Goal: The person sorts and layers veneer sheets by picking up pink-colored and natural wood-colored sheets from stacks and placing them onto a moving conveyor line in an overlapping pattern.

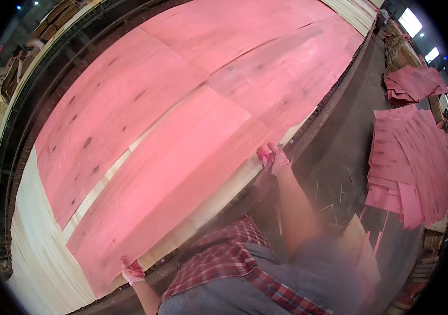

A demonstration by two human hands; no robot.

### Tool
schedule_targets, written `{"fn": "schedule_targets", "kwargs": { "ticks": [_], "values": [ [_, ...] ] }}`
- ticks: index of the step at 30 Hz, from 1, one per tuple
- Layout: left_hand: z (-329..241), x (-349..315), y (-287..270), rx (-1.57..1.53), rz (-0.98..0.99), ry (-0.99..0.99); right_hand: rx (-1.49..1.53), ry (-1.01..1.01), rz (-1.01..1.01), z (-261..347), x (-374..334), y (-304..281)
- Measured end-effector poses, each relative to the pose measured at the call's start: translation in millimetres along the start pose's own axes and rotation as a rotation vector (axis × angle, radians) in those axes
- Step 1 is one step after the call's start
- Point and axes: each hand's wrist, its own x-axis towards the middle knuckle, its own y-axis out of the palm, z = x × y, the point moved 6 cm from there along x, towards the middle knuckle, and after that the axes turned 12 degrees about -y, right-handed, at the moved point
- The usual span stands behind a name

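Observation:
A large pink-coated wood veneer sheet (166,163) lies at an angle along the near side of a long work table. My left hand (133,270), in a pink-stained covering, pinches its near left edge. At its near right corner my right hand (274,159), likewise stained pink, has its fingers closed on the edge. More pink veneer sheets (108,94) lie flat beyond it, and another sheet (281,68) borders it on the far right. Pale uncoated veneer (45,226) shows beneath at the left end and through a narrow gap between sheets.
Stacked pink sheets (408,163) stand to the right across the aisle, with a smaller pink pile (415,81) behind. Thin wood scraps litter the floor (334,173). A dark rail (339,92) runs along the table's near edge; pale veneer (352,16) covers its far end.

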Motion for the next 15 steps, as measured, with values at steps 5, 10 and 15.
{"fn": "schedule_targets", "kwargs": {
  "ticks": [5,10,15],
  "values": [
    [-3,-14,13,-0.014,-0.127,-0.010,-0.140,-0.064,0.147,-6,18,-15],
    [-1,6,-16,0.007,-0.085,-0.005,-0.073,-0.243,-0.007,-26,21,-1],
    [13,-2,-1,0.006,-0.193,-0.061,0.132,-0.243,-0.277,-43,38,-25]
  ]
}}
